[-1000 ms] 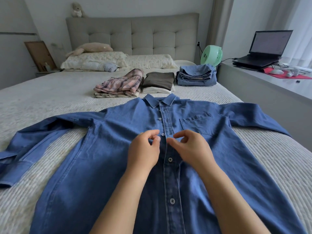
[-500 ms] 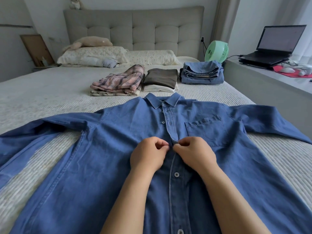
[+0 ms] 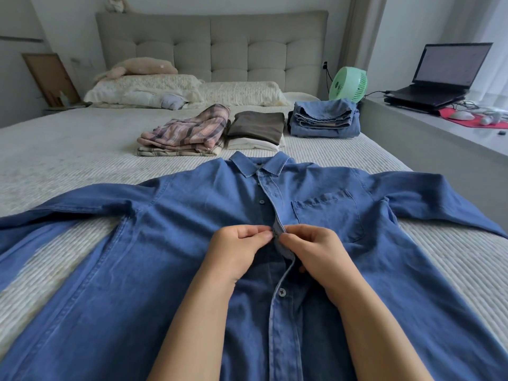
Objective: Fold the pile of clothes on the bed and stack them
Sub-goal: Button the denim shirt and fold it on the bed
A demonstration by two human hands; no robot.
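A big blue shirt [image 3: 170, 270] lies flat on the bed [image 3: 68, 149], front side up. Its sleeves are spread out to 9 o'clock and 3 o'clock. The collar points to 12 o'clock, away from the person. A chest pocket sits on the shirt at about 2 o'clock from the hands.

Both hands are on the middle of the shirt, right at the button strip. The left hand [image 3: 236, 254] has its fingers curled, and its grip pinches the shirt edge between thumb and fingertips. The right hand [image 3: 316, 257] is curled too, and its grip pinches the button strip from the other side. The two hands almost touch each other. One button shows above the hands at 12 o'clock, and one more shows below them at 6 o'clock.

Far up the bed, near 12 o'clock, three folded piles sit in a row. The pink checked pile [image 3: 187, 133] is on the left. The brown and white pile [image 3: 257, 130] is in the middle, just beside it. The blue pile [image 3: 324, 119] is on the right.

Pillows [image 3: 176, 89] lie by the headboard. A green fan [image 3: 349, 85] stands at about 1 o'clock. A laptop [image 3: 445, 75] sits open on the table [image 3: 439, 133] at 2 o'clock.
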